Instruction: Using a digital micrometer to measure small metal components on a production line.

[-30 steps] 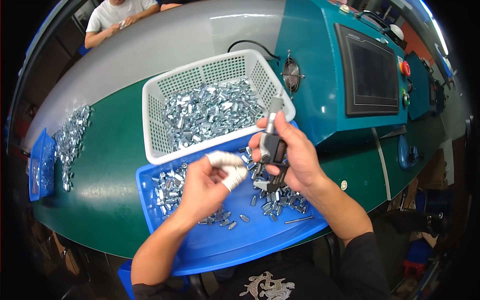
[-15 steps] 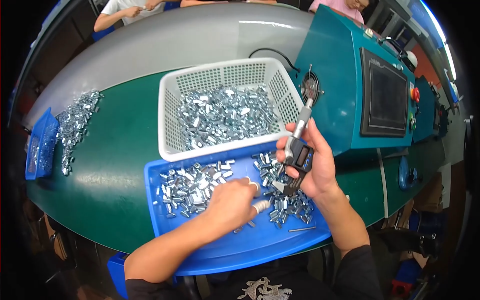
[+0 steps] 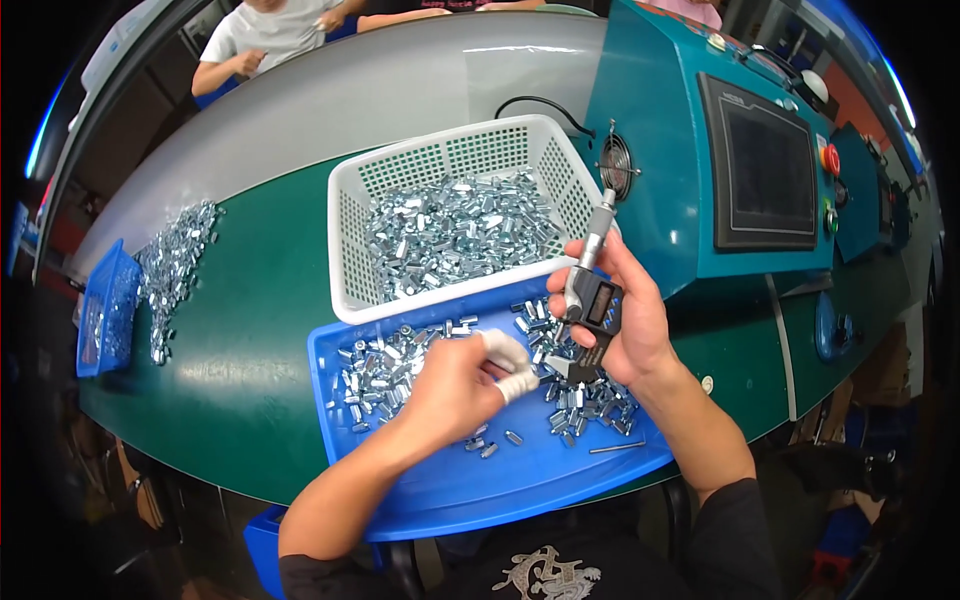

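My right hand [image 3: 640, 325] is wrapped round a digital micrometer [image 3: 598, 305], its silver barrel pointing up and away, its dark frame downward. My left hand [image 3: 455, 385] hovers over the blue tray [image 3: 450, 508], left of the micrometer. White wraps cover its thumb and forefinger, which are bent together in a pinch; anything between the tips is too small to make out. Shiny little hexagonal metal pieces lie in the tray, in a left pile [image 3: 375, 375] and a right pile [image 3: 590, 405] partly hidden under my right hand. A few lie loose between them, near a thin metal rod [image 3: 617, 447].
Behind the tray, a white basket [image 3: 345, 250] holds many similar pieces. A teal machine [image 3: 650, 150] with a dark screen stands at the right. On the green table [image 3: 250, 330], a loose heap [image 3: 180, 270] lies beside a small blue bin [image 3: 95, 330]. People sit across the table.
My left hand has lifted slightly from the pieces, and its wrapped fingers have turned into view. The micrometer stays in my right hand. The whole view has shifted a little.
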The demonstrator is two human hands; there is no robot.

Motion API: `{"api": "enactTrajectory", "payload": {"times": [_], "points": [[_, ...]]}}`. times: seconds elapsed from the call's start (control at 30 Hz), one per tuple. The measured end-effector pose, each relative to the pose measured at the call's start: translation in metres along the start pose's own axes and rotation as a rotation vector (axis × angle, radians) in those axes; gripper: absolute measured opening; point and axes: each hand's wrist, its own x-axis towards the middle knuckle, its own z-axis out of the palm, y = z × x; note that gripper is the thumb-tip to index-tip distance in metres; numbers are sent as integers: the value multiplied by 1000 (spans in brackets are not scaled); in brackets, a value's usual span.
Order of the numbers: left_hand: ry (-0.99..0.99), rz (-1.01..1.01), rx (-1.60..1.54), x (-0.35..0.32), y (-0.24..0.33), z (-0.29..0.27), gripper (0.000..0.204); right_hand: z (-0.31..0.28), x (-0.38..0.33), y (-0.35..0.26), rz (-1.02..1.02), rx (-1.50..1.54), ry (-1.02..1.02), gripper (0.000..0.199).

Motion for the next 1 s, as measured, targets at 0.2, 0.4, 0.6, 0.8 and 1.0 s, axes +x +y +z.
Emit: {"api": "enactTrajectory", "payload": {"times": [0.2, 0.4, 0.6, 0.8, 1.0], "points": [[61, -1, -308, 2, -5, 3, 17, -1, 0, 3, 3, -4, -25, 42], [44, 41, -534, 3, -7, 10, 23, 2, -3, 3, 25, -42, -23, 42], [24, -2, -566, 1, -7, 10, 23, 0, -2, 6, 15, -7, -69, 49], [-30, -83, -660, 3, -1, 11, 21, 1, -4, 5, -16, -36, -64, 41], [13, -105, -644, 0, 0, 10, 22, 3, -3, 4, -15, -32, -57, 34]]}}
